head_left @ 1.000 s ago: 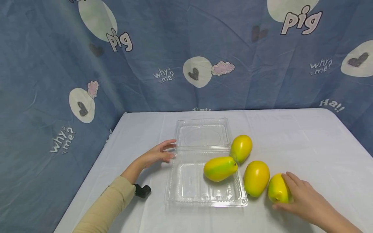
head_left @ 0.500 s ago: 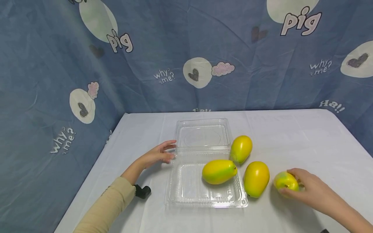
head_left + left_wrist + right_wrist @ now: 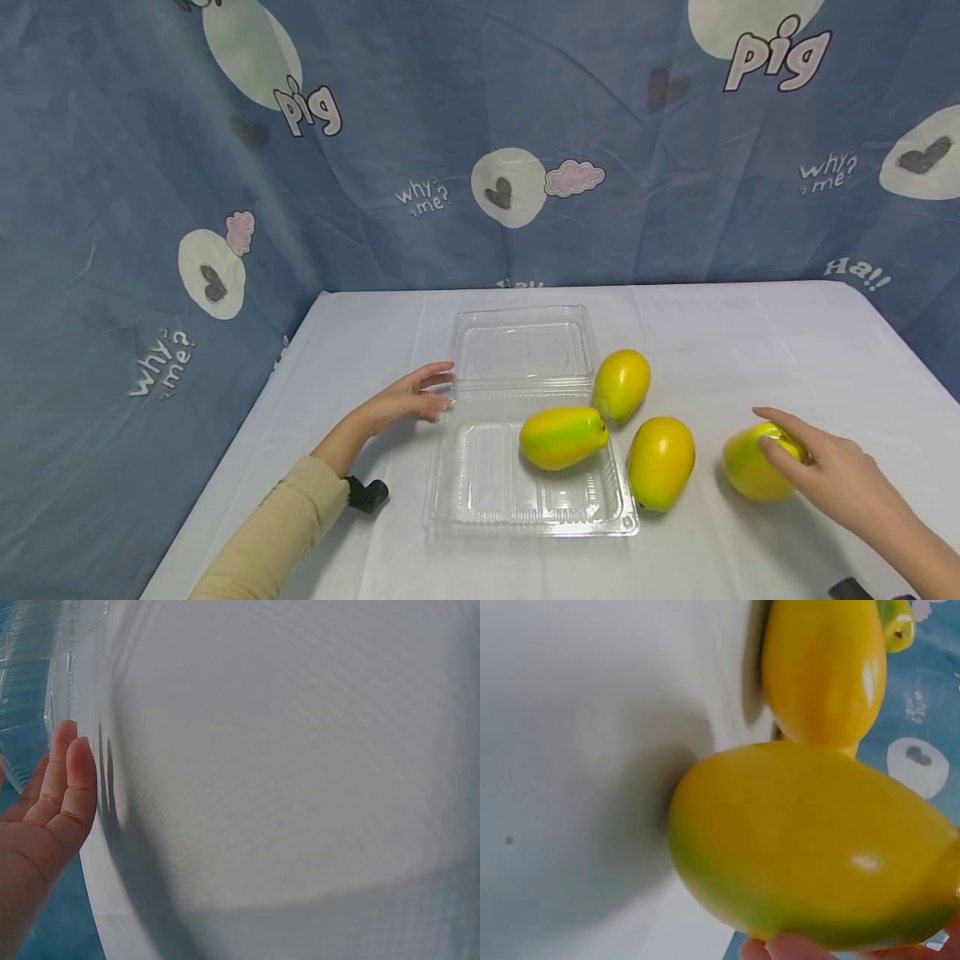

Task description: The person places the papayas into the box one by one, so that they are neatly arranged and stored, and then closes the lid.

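My right hand (image 3: 840,471) grips a yellow-green papaya (image 3: 753,471) by its narrower end, its broad end pointing down-left over the white cloth. That papaya (image 3: 802,847) fills much of the right wrist view, with fingertips along its lower side. My left hand (image 3: 408,398) is at the left edge of a clear plastic clamshell box (image 3: 480,500), fingertips right at its hinge side. The box lies with its lid folded back. One papaya (image 3: 562,437) lies across the box's base. Two more papayas sit to its right, one by the hinge (image 3: 622,383) and one by the front corner (image 3: 660,462).
A white cloth (image 3: 750,350) covers the table, with a blue printed curtain (image 3: 420,100) behind and at the left. A black camera mount (image 3: 367,493) shows by the left wrist, and another black piece (image 3: 849,589) by the right wrist.
My right hand has moved right with its papaya, away from the neighbouring one, and the papaya has turned in the grip. The papaya in the box has rocked slightly. My left hand stays put.
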A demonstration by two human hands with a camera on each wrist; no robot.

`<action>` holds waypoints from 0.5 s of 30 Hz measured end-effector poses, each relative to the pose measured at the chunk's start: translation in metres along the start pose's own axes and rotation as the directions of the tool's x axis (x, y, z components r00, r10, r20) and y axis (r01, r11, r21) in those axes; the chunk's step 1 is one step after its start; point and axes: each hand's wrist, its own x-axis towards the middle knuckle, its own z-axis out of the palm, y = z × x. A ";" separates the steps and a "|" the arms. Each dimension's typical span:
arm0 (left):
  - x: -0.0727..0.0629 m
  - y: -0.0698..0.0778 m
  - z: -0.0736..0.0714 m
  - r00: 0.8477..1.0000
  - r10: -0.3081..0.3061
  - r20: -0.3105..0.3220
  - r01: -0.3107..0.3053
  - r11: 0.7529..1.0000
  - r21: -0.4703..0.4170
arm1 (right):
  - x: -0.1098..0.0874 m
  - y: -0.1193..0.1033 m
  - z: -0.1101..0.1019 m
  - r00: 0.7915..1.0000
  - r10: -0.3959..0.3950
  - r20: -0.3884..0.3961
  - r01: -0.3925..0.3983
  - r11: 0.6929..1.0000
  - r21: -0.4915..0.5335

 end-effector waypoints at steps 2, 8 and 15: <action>0.000 0.000 0.000 1.000 0.001 0.000 -0.001 1.000 -0.001 | 0.001 0.001 0.000 1.000 -0.010 -0.025 0.010 1.000 -0.021; 0.000 -0.001 -0.001 1.000 0.010 0.002 -0.010 1.000 0.000 | 0.002 0.006 -0.003 0.995 -0.056 -0.080 0.048 0.995 -0.091; 0.001 -0.002 0.000 1.000 0.007 0.003 -0.007 1.000 0.004 | 0.001 0.017 -0.016 0.997 -0.013 -0.079 0.007 0.997 -0.073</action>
